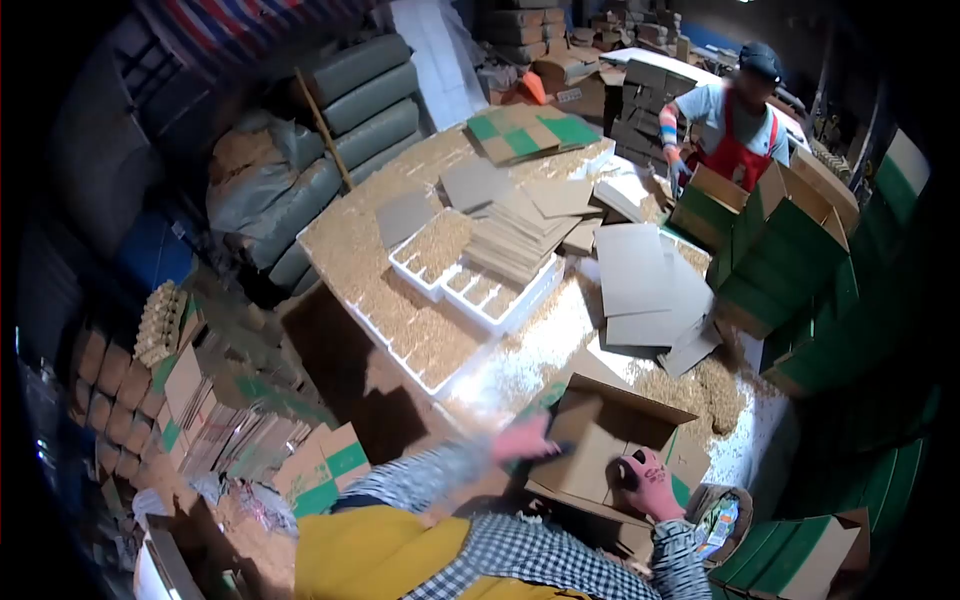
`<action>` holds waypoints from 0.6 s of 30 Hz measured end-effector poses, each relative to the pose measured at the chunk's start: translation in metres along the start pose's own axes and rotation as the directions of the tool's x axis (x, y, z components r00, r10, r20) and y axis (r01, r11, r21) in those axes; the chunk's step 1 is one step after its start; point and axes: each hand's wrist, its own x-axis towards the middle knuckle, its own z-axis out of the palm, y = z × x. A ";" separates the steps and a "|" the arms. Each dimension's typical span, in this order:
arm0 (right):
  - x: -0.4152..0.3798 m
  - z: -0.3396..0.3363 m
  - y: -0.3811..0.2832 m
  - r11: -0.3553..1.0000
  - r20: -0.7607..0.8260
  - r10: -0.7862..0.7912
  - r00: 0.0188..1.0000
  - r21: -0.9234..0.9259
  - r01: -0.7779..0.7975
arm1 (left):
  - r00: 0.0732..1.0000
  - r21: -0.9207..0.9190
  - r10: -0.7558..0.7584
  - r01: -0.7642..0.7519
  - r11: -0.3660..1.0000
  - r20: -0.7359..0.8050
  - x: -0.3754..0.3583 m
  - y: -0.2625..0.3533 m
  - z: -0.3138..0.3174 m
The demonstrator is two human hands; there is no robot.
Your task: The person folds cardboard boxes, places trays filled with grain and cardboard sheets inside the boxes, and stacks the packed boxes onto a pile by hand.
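An open cardboard box (590,440) with green on its outside stands at the near edge of the table, its inside facing up. My right hand (648,484), in a pink glove with dark fingertips, is at the box's right side, fingers curled over the inner wall or a flap. At the left edge of the box is my left hand (528,440), also gloved in pink and smeared by motion, its fingers pointing toward the box. Beyond the box, flat grey cardboard sheets (635,270) lie on the table among loose grain-like husks (710,395).
White divided trays (425,262) filled with husks hold a stack of cardboard pieces (515,240). A co-worker (735,125) stands across the table beside green boxes (775,250). Folded cartons (250,430) are at left; a round basket (722,520) sits near my right arm.
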 end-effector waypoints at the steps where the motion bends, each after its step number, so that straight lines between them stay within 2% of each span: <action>1: 0.004 0.005 -0.006 0.999 -0.191 0.047 0.980 0.023 -0.044 | 0.959 0.173 0.079 -0.032 0.984 -0.271 -0.007 0.022 0.016; 2: 0.008 0.003 -0.006 0.995 -0.384 0.099 0.918 0.048 -0.087 | 0.956 -0.006 -0.070 0.072 0.997 -0.284 -0.019 0.059 -0.005; 3: 0.007 0.003 0.014 0.995 -0.620 0.078 0.781 0.004 -0.096 | 0.963 -0.253 -0.087 0.020 0.967 -0.257 -0.014 0.055 -0.005; 4: 0.005 0.037 0.059 0.859 -0.465 0.332 0.821 0.509 -0.059 | 0.960 -0.308 -0.059 -0.029 0.951 -0.273 -0.007 0.042 -0.001; 5: -0.011 0.067 0.092 0.471 -0.223 0.477 0.850 0.881 -0.034 | 0.963 -0.356 -0.027 -0.073 0.932 -0.270 -0.003 0.022 0.005; 7: -0.016 0.035 -0.004 0.056 0.103 0.507 0.856 0.987 -0.151 | 0.959 -0.537 -0.175 0.030 0.843 -0.222 0.006 -0.013 0.017; 8: -0.019 0.033 -0.011 0.352 -0.045 0.528 0.848 0.920 -0.171 | 0.953 -0.541 -0.140 -0.028 0.841 -0.268 -0.010 0.036 -0.015; 9: -0.021 0.029 -0.017 0.608 -0.191 0.538 0.821 0.763 -0.221 | 0.961 -0.596 -0.133 -0.039 0.802 -0.242 0.011 0.009 -0.004; 10: -0.031 0.009 -0.032 0.671 -0.345 0.522 0.780 0.731 -0.125 | 0.937 -0.384 0.036 -0.178 0.906 -0.347 0.031 0.003 -0.005; 11: -0.050 -0.041 -0.064 0.704 -0.470 0.462 0.753 0.710 0.011 | 0.989 -0.519 0.059 -0.120 0.846 -0.132 0.042 0.026 -0.018; 13: -0.109 -0.112 -0.078 0.779 -0.668 0.432 0.606 0.615 0.123 | 0.978 -0.641 0.206 -0.135 0.755 0.037 0.046 0.110 -0.031; 14: -0.145 -0.160 -0.098 0.779 -0.704 0.465 0.536 0.613 0.129 | 0.948 -0.673 0.303 -0.165 0.721 0.093 0.046 0.158 -0.027; 16: -0.227 -0.240 -0.167 0.866 -0.837 0.489 0.244 0.500 -0.018 | 0.852 -0.703 0.485 -0.223 0.676 0.196 0.040 0.256 0.003; 18: -0.331 -0.269 -0.135 0.904 -0.924 0.382 -0.014 0.370 0.212 | 0.714 -0.663 0.638 -0.330 0.672 0.290 0.025 0.354 0.054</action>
